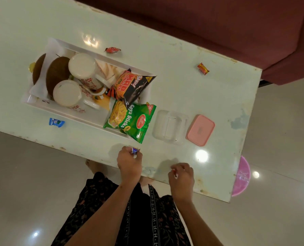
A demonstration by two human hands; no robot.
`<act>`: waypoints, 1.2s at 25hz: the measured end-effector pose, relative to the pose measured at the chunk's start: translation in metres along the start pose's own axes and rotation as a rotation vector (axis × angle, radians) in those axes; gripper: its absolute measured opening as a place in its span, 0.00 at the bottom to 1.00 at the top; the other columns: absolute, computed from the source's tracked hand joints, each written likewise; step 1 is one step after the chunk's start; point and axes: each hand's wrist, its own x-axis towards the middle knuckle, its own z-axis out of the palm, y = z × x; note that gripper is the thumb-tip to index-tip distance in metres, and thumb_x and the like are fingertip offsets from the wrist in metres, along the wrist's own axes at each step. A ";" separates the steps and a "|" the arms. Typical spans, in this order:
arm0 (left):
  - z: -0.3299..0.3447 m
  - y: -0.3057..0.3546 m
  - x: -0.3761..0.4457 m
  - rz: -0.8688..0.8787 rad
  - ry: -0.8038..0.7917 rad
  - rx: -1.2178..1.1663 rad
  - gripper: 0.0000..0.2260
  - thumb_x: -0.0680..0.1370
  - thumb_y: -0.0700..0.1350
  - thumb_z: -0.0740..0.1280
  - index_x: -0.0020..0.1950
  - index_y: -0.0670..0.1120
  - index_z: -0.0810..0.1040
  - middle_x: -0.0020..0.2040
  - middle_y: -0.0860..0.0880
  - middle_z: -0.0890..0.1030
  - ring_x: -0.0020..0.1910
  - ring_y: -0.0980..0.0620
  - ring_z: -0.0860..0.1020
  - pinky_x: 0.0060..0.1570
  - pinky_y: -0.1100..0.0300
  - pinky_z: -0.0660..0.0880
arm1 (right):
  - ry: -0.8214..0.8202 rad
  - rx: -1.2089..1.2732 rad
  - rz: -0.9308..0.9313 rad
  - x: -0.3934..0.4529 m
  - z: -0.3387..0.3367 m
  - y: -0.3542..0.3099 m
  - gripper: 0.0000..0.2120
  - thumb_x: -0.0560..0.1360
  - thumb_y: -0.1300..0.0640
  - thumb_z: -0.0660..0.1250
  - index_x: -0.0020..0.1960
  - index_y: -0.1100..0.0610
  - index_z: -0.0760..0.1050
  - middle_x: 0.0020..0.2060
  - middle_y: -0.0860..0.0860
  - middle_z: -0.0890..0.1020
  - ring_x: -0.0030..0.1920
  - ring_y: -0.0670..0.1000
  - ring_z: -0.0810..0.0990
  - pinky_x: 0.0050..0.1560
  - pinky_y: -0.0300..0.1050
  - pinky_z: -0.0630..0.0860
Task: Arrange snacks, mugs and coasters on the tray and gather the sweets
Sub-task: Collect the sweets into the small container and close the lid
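Both hands, left (pixel 129 163) and right (pixel 181 176), reach forward with fingers curled, pinching.

My right hand (pixel 181 176) curls over something small with a red tip; my fingers hide most of it and I cannot tell what it is. In my left hand (pixel 129 162) a blue-wrapped sweet (pixel 135 150) shows only at my fingertips, its print too small to read. In the tray (pixel 73 113), left of centre, two upturned mugs (pixel 82 68) cover whatever lies under them, and the Bingo packet (pixel 130 87) overlaps the top of the Soya Sticks packet (pixel 130 121). The round brown coasters (pixel 56 73) are partly behind the mugs. A pink round thing (pixel 242 176) at the right is half hidden under the table's edge (pixel 236 174). The frame's bottom cuts off my forearms.
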 end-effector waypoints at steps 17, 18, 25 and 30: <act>0.029 0.102 -0.034 0.046 -0.333 -0.319 0.12 0.70 0.38 0.71 0.52 0.39 0.77 0.45 0.39 0.83 0.39 0.44 0.83 0.42 0.51 0.82 | 0.217 0.602 0.141 0.062 -0.064 -0.075 0.08 0.76 0.61 0.66 0.52 0.56 0.81 0.44 0.47 0.83 0.39 0.33 0.79 0.40 0.20 0.69; 0.028 0.101 -0.032 0.041 -0.353 -0.309 0.12 0.71 0.37 0.70 0.54 0.39 0.76 0.45 0.38 0.83 0.40 0.43 0.83 0.43 0.49 0.82 | 0.207 0.596 0.148 0.065 -0.064 -0.077 0.09 0.76 0.60 0.65 0.54 0.57 0.81 0.45 0.47 0.82 0.40 0.34 0.80 0.41 0.19 0.69; -0.049 0.087 -0.040 0.053 -0.181 -0.524 0.03 0.73 0.38 0.69 0.46 0.44 0.79 0.38 0.44 0.83 0.31 0.47 0.82 0.36 0.55 0.82 | 0.256 0.606 0.266 0.067 -0.065 -0.076 0.09 0.77 0.55 0.64 0.54 0.54 0.81 0.47 0.52 0.82 0.49 0.50 0.78 0.46 0.34 0.70; -0.127 0.037 0.060 0.035 0.418 -0.375 0.02 0.73 0.41 0.67 0.44 0.46 0.79 0.41 0.43 0.82 0.36 0.45 0.79 0.47 0.55 0.78 | 0.266 0.588 0.238 0.065 -0.064 -0.075 0.08 0.77 0.56 0.64 0.53 0.54 0.81 0.49 0.54 0.82 0.50 0.52 0.78 0.54 0.43 0.73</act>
